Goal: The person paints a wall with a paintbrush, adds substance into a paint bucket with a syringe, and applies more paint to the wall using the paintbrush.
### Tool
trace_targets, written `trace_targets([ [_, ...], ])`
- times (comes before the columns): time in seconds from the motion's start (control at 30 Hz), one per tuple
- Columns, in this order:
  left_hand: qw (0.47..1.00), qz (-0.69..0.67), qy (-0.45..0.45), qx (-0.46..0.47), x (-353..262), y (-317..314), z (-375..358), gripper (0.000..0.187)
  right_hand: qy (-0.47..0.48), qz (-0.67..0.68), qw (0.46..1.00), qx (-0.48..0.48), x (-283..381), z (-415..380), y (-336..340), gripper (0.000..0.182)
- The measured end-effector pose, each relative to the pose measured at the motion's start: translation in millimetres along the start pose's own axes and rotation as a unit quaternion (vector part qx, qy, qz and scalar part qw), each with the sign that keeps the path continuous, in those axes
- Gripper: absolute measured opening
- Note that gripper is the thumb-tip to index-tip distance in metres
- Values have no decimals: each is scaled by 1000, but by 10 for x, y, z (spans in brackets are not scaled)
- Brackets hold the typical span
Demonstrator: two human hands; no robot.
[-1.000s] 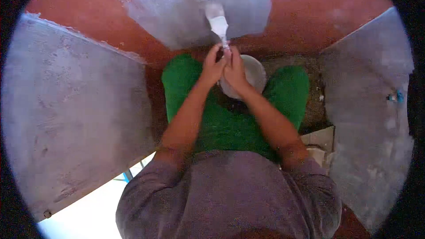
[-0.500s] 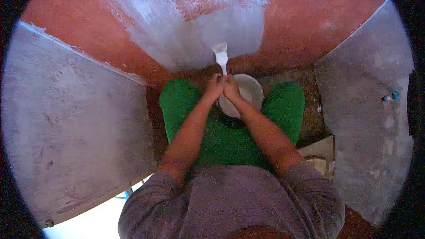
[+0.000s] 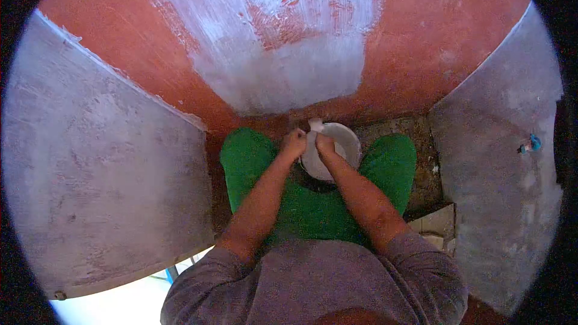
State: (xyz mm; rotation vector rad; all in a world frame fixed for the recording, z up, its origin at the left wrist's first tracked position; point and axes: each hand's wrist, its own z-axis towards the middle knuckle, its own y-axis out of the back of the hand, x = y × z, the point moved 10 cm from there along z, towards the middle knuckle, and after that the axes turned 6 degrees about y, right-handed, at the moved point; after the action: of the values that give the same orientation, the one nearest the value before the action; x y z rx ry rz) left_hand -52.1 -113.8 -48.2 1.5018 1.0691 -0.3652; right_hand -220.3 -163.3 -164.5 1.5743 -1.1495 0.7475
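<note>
A round bucket (image 3: pixel 353 139) holding pale, whitish paint stands between my knees. My right hand (image 3: pixel 326 144) is closed over the bucket, around a paintbrush (image 3: pixel 316 124) whose white part shows just above the fingers. Most of the brush's handle is hidden by the hand. At the bucket's left rim, my left hand (image 3: pixel 294 144) is curled shut, its fingertips partly hidden. In front of me, the red wall (image 3: pixel 415 42) carries a broad patch of streaky white paint (image 3: pixel 289 78), with red showing through its middle.
Grey walls stand close on the left (image 3: pixel 114 162) and right (image 3: pixel 490 162). A small blue tap (image 3: pixel 531 144) sticks out of the right one. Broken tile pieces (image 3: pixel 436 222) lie by my right side. Bright light enters at the lower left.
The brush has come down from in front of the painted wall to the bucket, in my right hand. My hands have moved slightly apart. The whole view has tilted upward a little.
</note>
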Motion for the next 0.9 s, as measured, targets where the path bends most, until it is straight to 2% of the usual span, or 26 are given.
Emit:
trace_targets([
  [0.03, 1000, -15, -15, -15, 231, -104, 239, 30, 120, -53, 989, -69, 456, -119, 179, 40],
  [0.07, 999, -28, -29, -29, 401, -160, 405, 25, 154, -78, 980, -97, 745, -246, 280, 41],
  [0.1, 992, -14, -92, -80, 370, -66, 434, 24, 185, -104, 969, -127, 1055, -391, 385, 42],
  [0.13, 980, 1, -154, -129, 327, 16, 414, 22, 133, -104, 978, -119, 1223, -460, 463, 42],
  [0.17, 981, -38, -144, -128, 278, 68, 357, 20, 79, -102, 985, -112, 1328, -535, 546, 43],
  [0.2, 980, -78, -133, -128, 225, 122, 295, 19, 119, -92, 983, -109, 1571, -649, 630, 44],
  [0.27, 964, -261, 44, -30, -57, 249, -19, 16, 199, -73, 972, -100, 1899, -822, 727, 46],
  [0.37, 989, -86, -56, -111, -292, 391, -8, 17, 299, -33, 947, -116, 2261, -999, 829, 49],
  [0.4, 988, -113, -37, -102, -359, 427, -85, 17, 328, -13, 937, -119, 2441, -1092, 897, 49],
  [0.5, 983, -159, -18, -91, -606, 571, -236, 19, 287, -27, 954, -82, 2521, -1040, 880, 39],
  [0.57, 983, -143, -56, -100, -557, 550, -132, 19, 299, 3, 951, -76, 2697, -1119, 940, 37],
  [0.67, 966, -257, 10, -11, -224, 227, 89, 19, 342, 42, 936, -69, 2775, -1098, 980, 34],
  [0.77, 949, -315, 23, -13, -306, 304, -31, 16, 386, 65, 917, -78, 3025, -1238, 1099, 35],
  [0.9, 957, -288, 12, 7, 4, 111, 165, 14, 422, 83, 897, -97, 3097, -1203, 1087, 34],
])
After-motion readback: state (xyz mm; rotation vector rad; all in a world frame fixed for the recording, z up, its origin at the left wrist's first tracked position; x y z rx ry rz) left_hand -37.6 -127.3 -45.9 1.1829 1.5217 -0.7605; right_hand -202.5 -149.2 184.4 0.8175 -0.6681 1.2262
